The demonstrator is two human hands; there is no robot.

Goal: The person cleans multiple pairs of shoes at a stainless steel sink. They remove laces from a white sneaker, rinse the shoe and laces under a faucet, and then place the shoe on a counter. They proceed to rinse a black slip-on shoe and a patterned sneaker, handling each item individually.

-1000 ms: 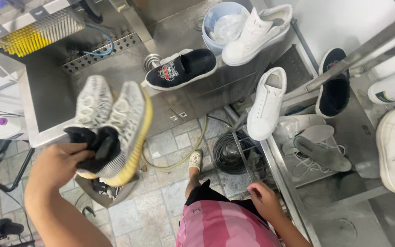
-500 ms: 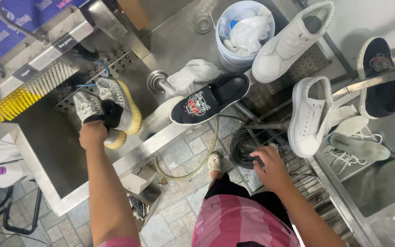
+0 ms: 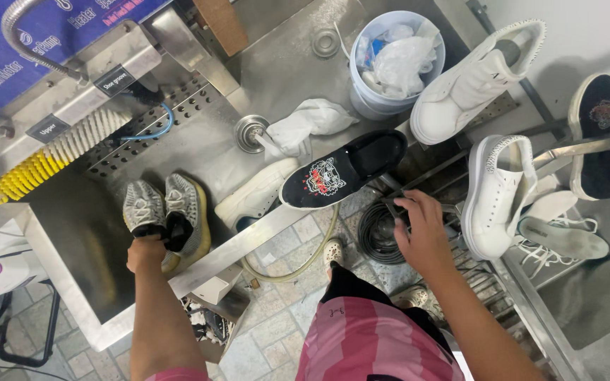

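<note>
Grey knit sneakers with yellow soles (image 3: 167, 215): your left hand (image 3: 146, 252) clamps pair at black heel collars, pair resting in steel sink basin (image 3: 82, 240). Your right hand (image 3: 421, 229), fingers spread, rests at wire rack edge (image 3: 460, 264) beside coiled black hose (image 3: 375, 233). Black embroidered slip-on (image 3: 344, 168) sits on sink rim nearby.

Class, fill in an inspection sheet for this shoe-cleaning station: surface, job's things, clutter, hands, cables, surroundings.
Surface: steel basin, perforated back plate.
Job's things: grey knit sneakers with yellowed soles, standing in the basin.
Clutter: black slip-on, white sneaker under it, rag, bucket of plastic bags, high-top, loose insoles.
Hands: left hand grips the grey sneakers' heels; right hand rests on a metal rack.
Cables: coiled black hose, blue tube.
Surroundings: yellow-white brush, tiled floor.
</note>
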